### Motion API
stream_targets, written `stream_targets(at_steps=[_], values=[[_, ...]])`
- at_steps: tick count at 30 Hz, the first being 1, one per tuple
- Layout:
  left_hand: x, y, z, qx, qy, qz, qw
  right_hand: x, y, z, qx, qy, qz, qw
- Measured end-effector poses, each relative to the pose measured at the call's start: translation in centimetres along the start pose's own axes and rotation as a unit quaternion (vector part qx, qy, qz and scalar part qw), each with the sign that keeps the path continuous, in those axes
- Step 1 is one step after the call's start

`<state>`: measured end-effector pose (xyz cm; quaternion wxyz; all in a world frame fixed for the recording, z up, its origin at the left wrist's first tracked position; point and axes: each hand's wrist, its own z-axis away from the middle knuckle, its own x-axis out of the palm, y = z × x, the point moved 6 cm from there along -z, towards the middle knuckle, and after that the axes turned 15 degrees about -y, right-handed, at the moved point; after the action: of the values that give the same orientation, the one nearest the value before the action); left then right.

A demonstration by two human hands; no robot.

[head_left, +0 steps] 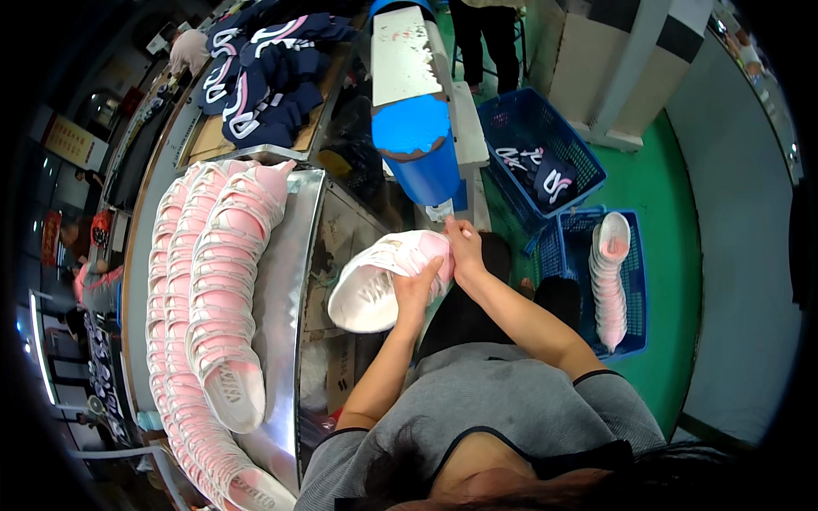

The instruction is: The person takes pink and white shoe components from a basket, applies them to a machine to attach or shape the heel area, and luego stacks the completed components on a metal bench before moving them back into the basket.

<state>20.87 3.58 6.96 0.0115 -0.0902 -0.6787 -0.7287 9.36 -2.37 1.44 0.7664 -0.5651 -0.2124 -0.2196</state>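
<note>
My left hand (412, 294) is wrapped round the side of a pink and white shoe upper (368, 300), its thumb on the pink part. The upper's wide white opening faces down and left, with punched slots showing inside. At the upper's far end, my right hand (465, 249) is closed in a pinch. What its fingertips hold is too small to make out. Just beyond them is the lower tip of a blue machine head (417, 166), which has a small pale metal part (440, 210) at its end.
Long nested rows of pink and white uppers (230, 281) lie on a metal-edged table (285, 289) at left. Navy uppers (264, 77) are heaped behind. Blue baskets on the right hold navy uppers (552, 177) and a pink-white stack (608, 285). Another person's legs (486, 43) show at the back.
</note>
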Motion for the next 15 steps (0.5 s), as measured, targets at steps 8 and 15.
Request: stream_targets(at_steps=[8,15], values=[[-3.8,1.2,-4.5,0.072,0.046,-0.188,0.978,-1.2,-2.1,-2.5,-0.021,-0.145,0.113,0.983],[-6.4,-1.0,-8.4,-0.003,0.017,-0.028,0.999,-1.6,-1.6,-5.3,0.067,-0.184,-0.021,0.98]])
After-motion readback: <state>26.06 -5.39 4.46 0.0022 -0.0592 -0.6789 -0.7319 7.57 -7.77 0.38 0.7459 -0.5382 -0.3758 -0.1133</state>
